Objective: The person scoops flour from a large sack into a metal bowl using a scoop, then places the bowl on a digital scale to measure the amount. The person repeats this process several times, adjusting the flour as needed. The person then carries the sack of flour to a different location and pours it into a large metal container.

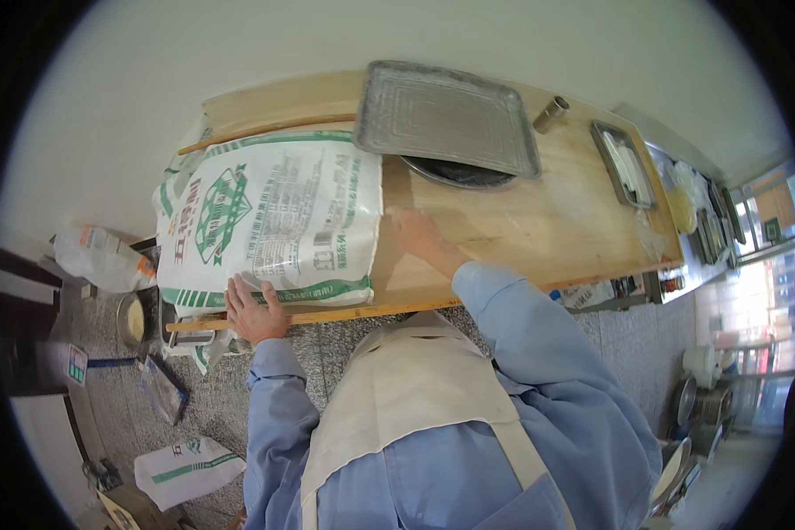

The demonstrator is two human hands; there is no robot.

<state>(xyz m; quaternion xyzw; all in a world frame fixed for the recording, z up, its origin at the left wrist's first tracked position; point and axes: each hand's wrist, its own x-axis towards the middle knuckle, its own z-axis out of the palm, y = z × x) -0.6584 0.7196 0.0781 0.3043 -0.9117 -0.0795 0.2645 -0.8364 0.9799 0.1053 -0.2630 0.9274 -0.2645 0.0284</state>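
A large white woven flour sack (271,218) with green stripes and print lies flat on the left part of a wooden work table (490,252). My left hand (255,311) rests, fingers apart, on the sack's near lower edge and the table's front strip. Just right of the sack, my right hand (417,232) is over the bare wood beside its edge, slightly blurred, with nothing visible in it. Behind the sack's right corner, a grey metal baking tray (447,116) leans over a dark round pan (464,173).
A metal cylinder (551,114) stands near the back edge. A small tray (623,165) holds white tools at the right. A wooden stick (265,131) runs behind the sack. On the floor at left are a bowl (132,320), a scale (77,364) and another sack (189,469).
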